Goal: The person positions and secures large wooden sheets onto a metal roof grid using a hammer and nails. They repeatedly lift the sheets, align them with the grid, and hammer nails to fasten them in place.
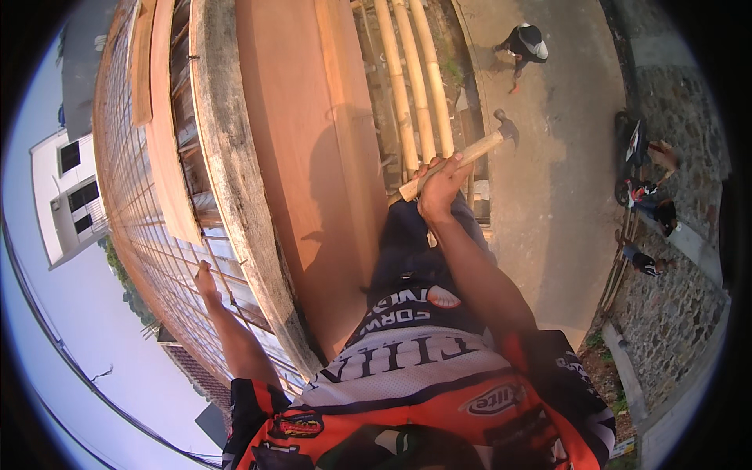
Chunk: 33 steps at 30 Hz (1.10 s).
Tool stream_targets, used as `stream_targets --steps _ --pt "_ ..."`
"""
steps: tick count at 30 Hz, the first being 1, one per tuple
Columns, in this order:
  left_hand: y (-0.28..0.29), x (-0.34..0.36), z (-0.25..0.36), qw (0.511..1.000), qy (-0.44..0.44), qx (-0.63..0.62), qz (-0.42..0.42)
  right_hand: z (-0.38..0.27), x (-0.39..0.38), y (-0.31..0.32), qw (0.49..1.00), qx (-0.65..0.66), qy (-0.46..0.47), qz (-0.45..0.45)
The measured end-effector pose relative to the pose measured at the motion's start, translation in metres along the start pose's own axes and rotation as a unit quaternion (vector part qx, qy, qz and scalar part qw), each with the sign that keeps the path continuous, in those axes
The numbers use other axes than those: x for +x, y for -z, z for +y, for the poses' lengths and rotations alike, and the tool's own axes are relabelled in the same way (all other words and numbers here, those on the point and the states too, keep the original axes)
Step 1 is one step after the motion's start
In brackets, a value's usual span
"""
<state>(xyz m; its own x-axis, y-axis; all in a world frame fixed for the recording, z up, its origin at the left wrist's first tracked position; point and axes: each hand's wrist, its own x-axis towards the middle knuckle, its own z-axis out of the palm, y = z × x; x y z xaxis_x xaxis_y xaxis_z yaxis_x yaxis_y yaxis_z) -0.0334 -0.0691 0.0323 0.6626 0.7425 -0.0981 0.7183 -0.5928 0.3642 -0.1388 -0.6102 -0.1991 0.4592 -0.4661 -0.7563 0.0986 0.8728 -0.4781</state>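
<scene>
My right hand (441, 188) is wrapped round the wooden handle of a hammer (482, 146). Its dark metal claw head points up and to the right, over the bamboo poles and the road edge. On the left side, my left hand (205, 280) looks closed beside the steel rebar grid (168, 254), just below the end of a thin wooden plank (182, 196). What its fingers hold, if anything, is too small to make out. Between my arms stands a tall reddish plywood panel (282, 149) edged by a rough timber beam (227, 133). My shadow falls on the panel.
Several bamboo poles (415, 78) run beside the panel. Far below lies a paved road (533, 219), where a person in a dark cap (528, 44) walks. A motorcycle (633, 153) and other people are near a stone wall (674, 313). Overhead cables (59, 345) cross the left side.
</scene>
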Motion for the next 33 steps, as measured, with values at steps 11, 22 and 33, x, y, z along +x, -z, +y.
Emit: stream_targets --steps 11,22,33 --pt "0.000 0.023 -0.019 1.000 0.011 -0.007 -0.018 -0.009 0.008 0.012 0.995 0.065 0.062 0.031" --pt "-0.001 0.007 -0.013 0.999 -0.033 0.012 -0.002 -0.015 -0.049 0.011 0.892 -0.338 0.005 -0.301" --pt "0.021 -0.014 0.001 0.995 -0.040 0.091 0.014 -0.192 -0.177 -0.240 0.737 -0.104 0.353 -0.567"
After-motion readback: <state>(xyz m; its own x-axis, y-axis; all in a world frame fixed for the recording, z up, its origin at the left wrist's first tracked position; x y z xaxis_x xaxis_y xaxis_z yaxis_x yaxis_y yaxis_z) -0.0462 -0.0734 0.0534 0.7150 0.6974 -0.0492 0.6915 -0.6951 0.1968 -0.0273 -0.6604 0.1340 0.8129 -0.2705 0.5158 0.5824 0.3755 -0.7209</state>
